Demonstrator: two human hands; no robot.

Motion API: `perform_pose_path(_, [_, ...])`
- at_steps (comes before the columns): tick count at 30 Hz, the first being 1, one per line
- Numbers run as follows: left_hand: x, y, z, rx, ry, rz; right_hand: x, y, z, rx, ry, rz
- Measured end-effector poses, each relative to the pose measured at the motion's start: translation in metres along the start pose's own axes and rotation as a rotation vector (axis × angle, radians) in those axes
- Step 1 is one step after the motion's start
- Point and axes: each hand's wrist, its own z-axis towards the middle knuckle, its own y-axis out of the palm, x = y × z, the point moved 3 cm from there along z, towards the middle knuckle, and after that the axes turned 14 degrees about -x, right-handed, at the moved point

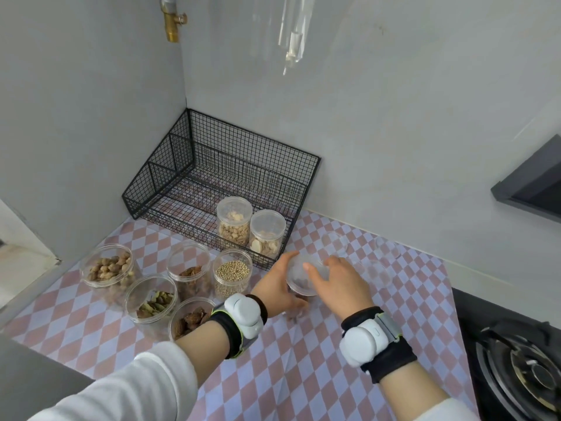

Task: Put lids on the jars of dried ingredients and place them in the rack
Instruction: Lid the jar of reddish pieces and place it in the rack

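Observation:
A black wire rack (170, 165) stands in the corner with two lidded jars (234, 220) (267, 233) at its front right. In front of the rack, my left hand (277, 287) grips a clear jar of brown pieces (299, 282) from the left side. My right hand (338, 282) holds a clear lid (306, 267) on top of that jar. Several open jars stand to the left: nuts (109, 270), white peppercorns (232, 273), dark brown pieces (189, 270), green leaves (151, 302) and brown pods (191, 317). Three loose clear lids (334, 243) (387, 247) (375, 273) lie on the mat to the right.
A pink and lilac checked mat (288, 369) covers the counter. A gas hob (522, 369) sits at the right edge. A dark extractor hood (534, 183) juts from the right wall. A brass tap (173, 21) hangs at the top left.

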Motion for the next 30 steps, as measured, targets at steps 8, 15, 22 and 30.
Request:
perform_pose_path(8, [0.064,-0.068,-0.008,0.219,0.181,0.022,-0.023,-0.065,-0.002,0.163,-0.204,0.363])
perform_pose_path(15, [0.110,-0.141,0.009,0.392,0.266,-0.023,-0.017,-0.080,0.009,0.198,-0.215,0.398])
perform_pose_path(22, [0.091,-0.162,0.055,0.436,0.119,0.071,0.001,-0.068,0.024,0.177,-0.182,0.402])
perform_pose_path(30, [0.059,-0.153,0.107,0.311,0.038,0.140,0.031,-0.056,0.044,0.128,-0.106,0.420])
